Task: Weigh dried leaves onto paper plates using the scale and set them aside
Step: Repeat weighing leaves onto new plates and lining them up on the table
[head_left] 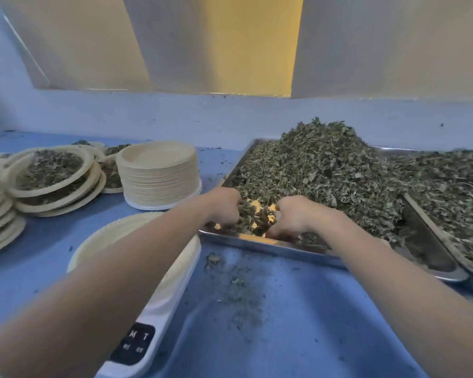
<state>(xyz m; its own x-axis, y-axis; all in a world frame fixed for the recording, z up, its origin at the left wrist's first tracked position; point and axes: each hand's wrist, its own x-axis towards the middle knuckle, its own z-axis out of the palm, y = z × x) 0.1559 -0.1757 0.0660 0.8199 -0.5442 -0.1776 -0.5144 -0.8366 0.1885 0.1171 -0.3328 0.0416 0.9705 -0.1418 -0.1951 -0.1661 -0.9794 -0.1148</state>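
Observation:
A big heap of dried green leaves (325,170) fills a steel tray (246,242) on the blue table. My left hand (224,205) and my right hand (291,216) are both at the tray's near edge, fingers curled into a clump of leaves between them. An empty paper plate (115,236) lies on the white scale (148,323) under my left forearm. The scale's dark panel shows the letters M and T; its reading is hidden.
A tall stack of empty paper plates (159,173) stands left of the tray. Filled plates of leaves (49,173) are piled at the far left. A second tray of leaves (459,195) overlaps the first at right. Leaf crumbs (238,285) litter the table.

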